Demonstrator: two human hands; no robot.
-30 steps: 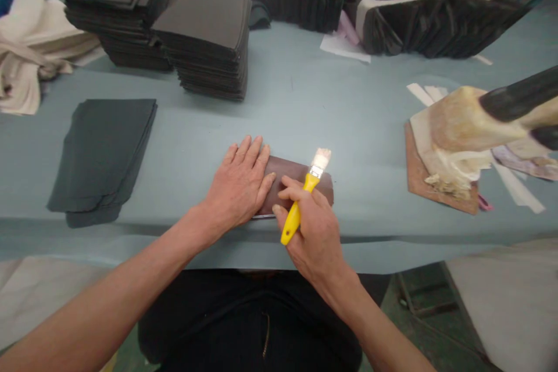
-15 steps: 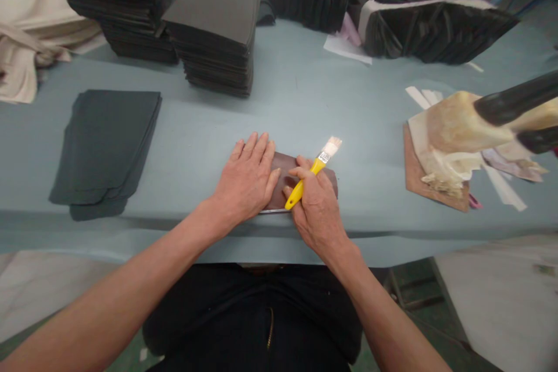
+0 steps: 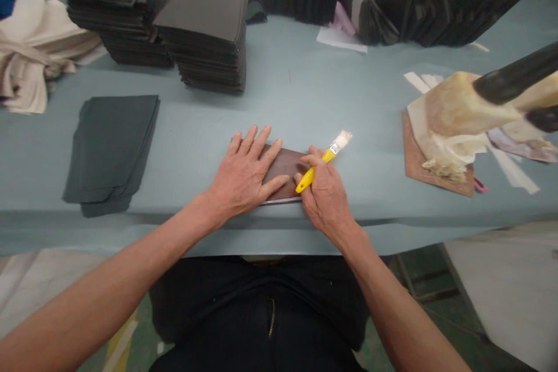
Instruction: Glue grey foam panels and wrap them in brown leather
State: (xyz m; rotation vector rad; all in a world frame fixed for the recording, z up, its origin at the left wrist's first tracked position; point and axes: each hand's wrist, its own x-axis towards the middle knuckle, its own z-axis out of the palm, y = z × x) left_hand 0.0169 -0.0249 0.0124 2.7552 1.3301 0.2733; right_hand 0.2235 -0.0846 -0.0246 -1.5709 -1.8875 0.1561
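From where I stand, I see a brown piece [image 3: 283, 165] lying flat on the blue-grey table [image 3: 279, 104], close to the near edge, with a pale line along its near side. The left hand [image 3: 246, 174] lies over its left end, palm down, fingers spread wide and the thumb reaching across the brown surface. The right hand [image 3: 326, 195] is curled around a yellow-handled brush [image 3: 319, 171], bristles pointing up and away to the right, clear of the tabletop. That hand also covers the right end of the piece — whether its fingers pinch the edge, I can't tell.

Off to the left sits a low, slightly fanned pile of dark sheets [image 3: 113, 148], well apart from the hands. Behind it rise two tall dark stacks, the nearer stack [image 3: 204, 23] beside the farther one [image 3: 122, 23]. Over on the right, a yellowed, crusted container [image 3: 453, 104] leans on a brown board [image 3: 436, 180] — pale strips [image 3: 517, 177] lie beside it.
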